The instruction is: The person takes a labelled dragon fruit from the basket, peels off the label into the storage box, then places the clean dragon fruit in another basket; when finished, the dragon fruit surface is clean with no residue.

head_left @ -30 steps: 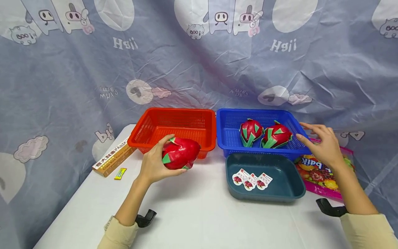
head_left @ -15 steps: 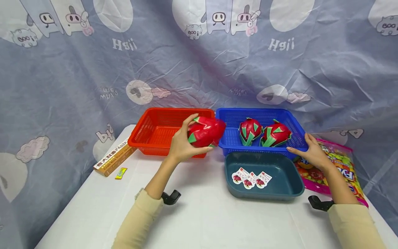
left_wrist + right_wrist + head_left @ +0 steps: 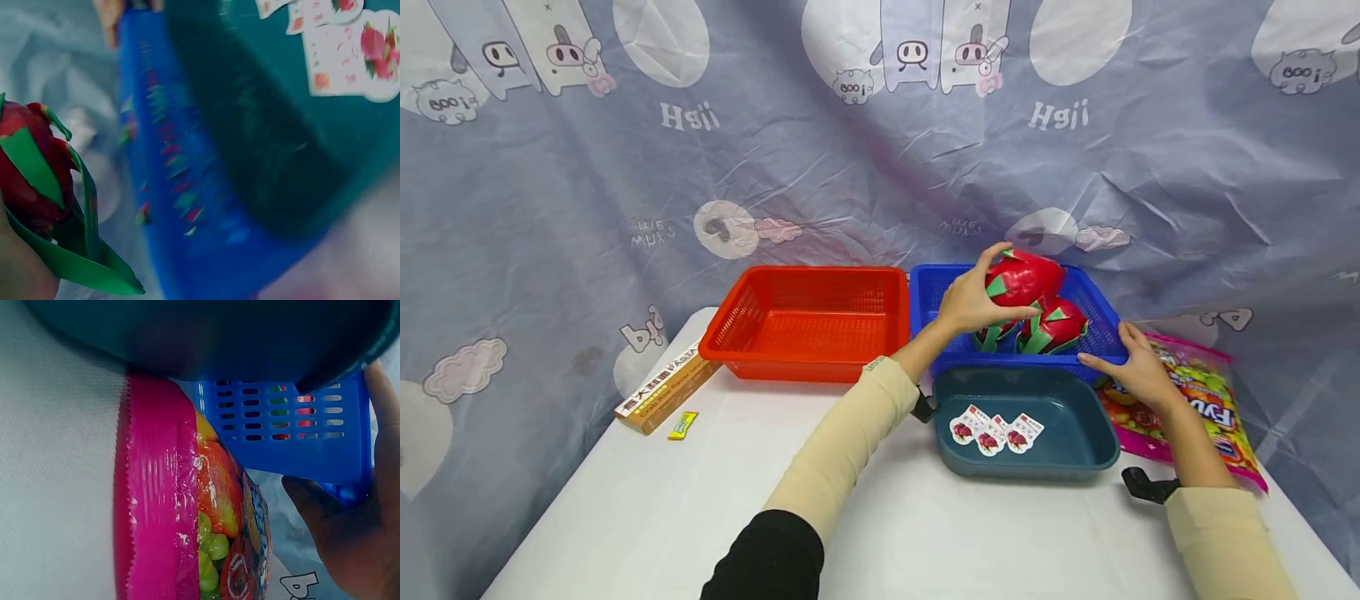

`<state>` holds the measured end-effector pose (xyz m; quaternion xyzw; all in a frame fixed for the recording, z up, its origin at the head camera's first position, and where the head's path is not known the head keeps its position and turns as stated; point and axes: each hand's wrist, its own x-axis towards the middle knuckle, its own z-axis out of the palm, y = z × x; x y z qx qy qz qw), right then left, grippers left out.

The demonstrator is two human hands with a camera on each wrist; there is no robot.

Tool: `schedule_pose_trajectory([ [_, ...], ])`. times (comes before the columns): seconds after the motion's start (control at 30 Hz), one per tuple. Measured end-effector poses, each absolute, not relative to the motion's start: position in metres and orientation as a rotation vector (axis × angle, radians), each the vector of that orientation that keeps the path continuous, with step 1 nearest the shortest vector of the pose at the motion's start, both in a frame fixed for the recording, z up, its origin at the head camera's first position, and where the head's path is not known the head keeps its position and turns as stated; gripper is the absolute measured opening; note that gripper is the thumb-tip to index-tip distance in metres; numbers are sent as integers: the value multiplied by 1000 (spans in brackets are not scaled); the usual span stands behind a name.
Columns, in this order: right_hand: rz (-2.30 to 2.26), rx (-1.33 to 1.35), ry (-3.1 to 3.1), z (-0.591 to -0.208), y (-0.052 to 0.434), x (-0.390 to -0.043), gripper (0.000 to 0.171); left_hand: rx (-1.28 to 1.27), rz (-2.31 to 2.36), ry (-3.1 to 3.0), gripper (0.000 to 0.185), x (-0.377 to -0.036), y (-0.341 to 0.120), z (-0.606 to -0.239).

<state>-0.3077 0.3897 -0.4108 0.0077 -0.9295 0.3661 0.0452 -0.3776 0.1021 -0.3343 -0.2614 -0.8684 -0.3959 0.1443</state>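
My left hand (image 3: 972,302) grips a red dragon fruit (image 3: 1028,277) with green leaf tips, fingers behind it and thumb in front. It hangs over the blue basket (image 3: 925,287), partly covering two more dragon fruits in there; one of these shows at the right (image 3: 1060,327). In the left wrist view the held dragon fruit (image 3: 37,159) is at the left edge, beside the basket. My right hand (image 3: 1144,371) holds the basket's front right corner, thumb at the front and fingers along the side. The right wrist view shows that hand (image 3: 359,531) at the rim.
To the left of the blue basket stands a red basket (image 3: 812,368). In front is a dark teal tray (image 3: 1075,425) with several dragon fruit cards (image 3: 991,435). A candy bag (image 3: 1210,400) lies at right; a pasta box (image 3: 670,387) and small yellow packet (image 3: 682,425) lie left.
My left hand has carried the dragon fruit rightward from in front of the red basket to above the blue one. My right hand has come down onto the blue basket's corner.
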Motion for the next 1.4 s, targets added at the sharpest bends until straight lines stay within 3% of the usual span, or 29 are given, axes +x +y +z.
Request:
schedule_pose_trajectory([
  [0.37,1136,11,-2779,-421,381,-310,100,-746,-916,-2775,98,-387,133,-389],
  [1.4,1129,-4,-2775,-416,375,-316,100,-995,-1160,-2881,92,-399,112,-391],
])
